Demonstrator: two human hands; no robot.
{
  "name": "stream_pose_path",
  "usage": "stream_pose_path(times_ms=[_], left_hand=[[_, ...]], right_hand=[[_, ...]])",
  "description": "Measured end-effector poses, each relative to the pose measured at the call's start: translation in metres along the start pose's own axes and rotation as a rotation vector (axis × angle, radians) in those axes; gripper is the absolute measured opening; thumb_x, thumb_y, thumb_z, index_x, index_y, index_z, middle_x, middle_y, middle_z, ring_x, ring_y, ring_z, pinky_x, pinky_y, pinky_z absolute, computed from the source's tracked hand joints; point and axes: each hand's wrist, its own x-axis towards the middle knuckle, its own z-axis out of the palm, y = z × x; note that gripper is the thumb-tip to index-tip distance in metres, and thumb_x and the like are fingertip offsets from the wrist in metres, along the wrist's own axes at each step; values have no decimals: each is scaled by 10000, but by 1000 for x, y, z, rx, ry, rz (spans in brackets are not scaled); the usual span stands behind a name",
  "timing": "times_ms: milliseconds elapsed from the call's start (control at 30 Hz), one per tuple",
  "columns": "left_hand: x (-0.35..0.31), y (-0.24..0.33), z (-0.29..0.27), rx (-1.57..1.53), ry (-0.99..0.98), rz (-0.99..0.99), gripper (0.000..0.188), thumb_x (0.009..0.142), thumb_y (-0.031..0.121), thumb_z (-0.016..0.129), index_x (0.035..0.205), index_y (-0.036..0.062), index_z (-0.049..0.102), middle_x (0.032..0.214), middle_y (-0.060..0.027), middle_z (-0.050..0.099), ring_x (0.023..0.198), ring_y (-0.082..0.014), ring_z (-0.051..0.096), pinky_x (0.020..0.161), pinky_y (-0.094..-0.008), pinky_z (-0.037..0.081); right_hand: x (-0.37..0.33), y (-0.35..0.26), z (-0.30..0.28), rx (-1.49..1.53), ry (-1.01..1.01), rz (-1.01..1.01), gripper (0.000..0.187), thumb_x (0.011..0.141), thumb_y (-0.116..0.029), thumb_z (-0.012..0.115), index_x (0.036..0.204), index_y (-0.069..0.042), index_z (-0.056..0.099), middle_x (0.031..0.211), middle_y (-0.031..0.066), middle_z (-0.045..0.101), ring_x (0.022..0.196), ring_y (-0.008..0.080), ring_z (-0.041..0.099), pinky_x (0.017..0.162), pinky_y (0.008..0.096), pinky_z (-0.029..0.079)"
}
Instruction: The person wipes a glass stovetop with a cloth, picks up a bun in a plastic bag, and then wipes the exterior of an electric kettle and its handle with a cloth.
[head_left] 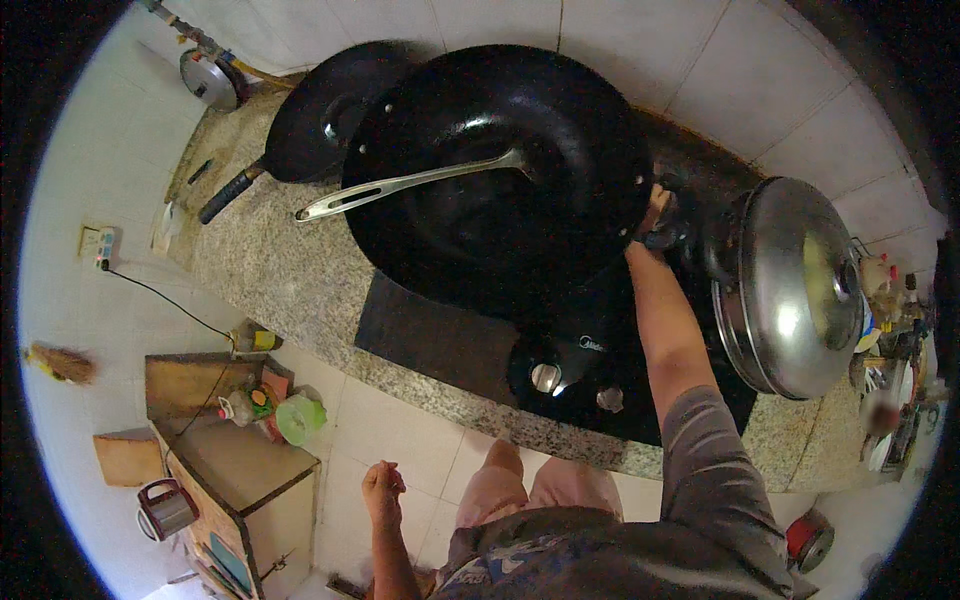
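A large black wok (440,225) is over the black gas hob (620,370), and a long metal spatula (410,186) with a slotted handle leans in it. My right hand (654,216) reaches to the wok's right side, its fingers closed round the dark side handle there and partly hidden. Low in front of the counter hangs my left hand (383,488), fingers curled in, with nothing visible in it and touching nothing.
Behind the wok's left side sits a black frying pan (310,120). A lidded steel pot (800,290) stands right of my arm. Bottles (885,300) crowd the far right. At lower left, a wooden cabinet (225,450) holds a green bowl (300,419); a kettle (167,508) stands beside it.
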Motion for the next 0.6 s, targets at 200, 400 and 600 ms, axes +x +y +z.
stream_pose_path(times_ms=[200,400,600], left_hand=[[20,-6,4,-45,-37,-101,257,890,255,523,826,9,563,606,-15,483,491,-88,432,428,-213,348],[54,30,38,-116,-80,-34,262,891,258,521,834,5,562,605,-12,482,495,-84,429,440,-209,354],[61,13,4,-251,22,-83,254,896,253,513,833,11,556,599,-7,478,501,-82,428,460,-212,361]], right_hand=[[-99,-29,36,66,118,-303,535,853,-342,442,1295,-49,383,1324,193,373,1202,365,359,1035,438,230],[-170,-36,-36,148,-521,-690,301,832,-278,513,1018,-59,603,1038,175,576,975,324,528,802,398,410],[-180,-57,-41,566,-802,-1255,240,807,-41,530,1021,-80,631,1177,81,560,1189,221,450,981,349,369]])
